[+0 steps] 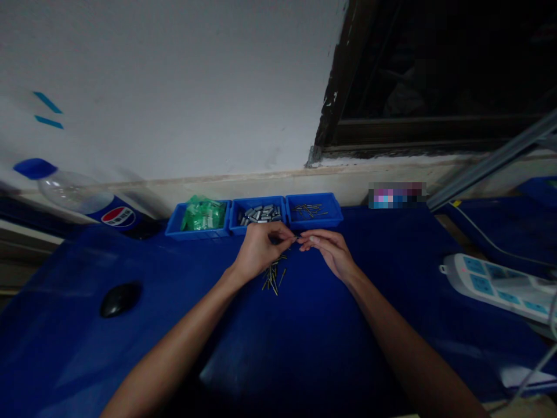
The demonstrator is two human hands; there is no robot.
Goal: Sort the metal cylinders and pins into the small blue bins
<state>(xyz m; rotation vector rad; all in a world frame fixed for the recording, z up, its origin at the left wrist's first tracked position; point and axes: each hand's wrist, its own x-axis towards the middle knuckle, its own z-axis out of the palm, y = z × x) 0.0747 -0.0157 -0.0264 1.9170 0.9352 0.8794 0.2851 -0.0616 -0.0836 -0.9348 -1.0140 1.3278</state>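
My left hand [260, 247] is closed in a pinch, with thumb and forefinger around a small, dark metal piece [297, 238] whose exact kind is too small to make out. From the other side my right hand [329, 251] meets it, its fingers pressed together at the tip; what they grip is hidden. Beneath and beside my left hand lies a loose pile of thin brass-coloured pins [272, 277]. Just behind my hands stand a blue bin [256, 230] of short silver metal cylinders [263, 213] and a blue bin [315, 223] with several thin pins [308, 210].
At the row's left end, another blue bin [195, 235] holds green plastic bags [203, 215]. A Pepsi bottle [73, 191] leans at the far left, above a black mouse [119, 299]. On the right lie a power strip [500, 284] and cables. A wall [195, 87] bounds the blue table [296, 360].
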